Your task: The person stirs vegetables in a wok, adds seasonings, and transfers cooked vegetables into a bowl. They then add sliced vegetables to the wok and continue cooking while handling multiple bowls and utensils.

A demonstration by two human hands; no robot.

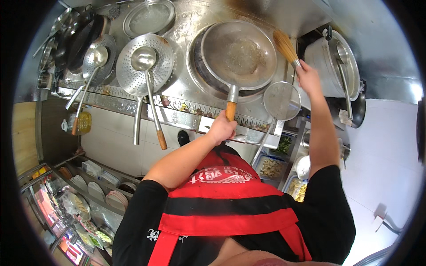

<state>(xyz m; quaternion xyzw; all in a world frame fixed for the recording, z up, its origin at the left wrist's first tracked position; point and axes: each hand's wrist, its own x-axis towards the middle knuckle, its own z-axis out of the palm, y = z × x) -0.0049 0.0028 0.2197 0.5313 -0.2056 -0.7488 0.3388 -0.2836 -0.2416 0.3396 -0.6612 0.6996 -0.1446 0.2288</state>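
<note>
My left hand point(223, 128) grips the wooden handle of a steel wok point(213, 50), which rests on the round burner ring point(192, 63) of a metal range. A little liquid lies in the bottom of the wok. To the right, my right hand point(308, 77) holds a bamboo wok brush point(285, 46) by its bound end. The brush's bristles point up and left, beside the wok's right rim. Below the brush lies a round fine-mesh strainer point(282, 101), its long handle reaching past the range's front edge.
Left of the wok are perforated skimmers point(124, 73) with ladles point(143, 60) on top, handles overhanging the front edge. Behind them sits a round metal basin point(149, 20) under running water. A large aluminium pot point(316, 66) holding a ladle stands right. Food containers point(270, 168) are below right.
</note>
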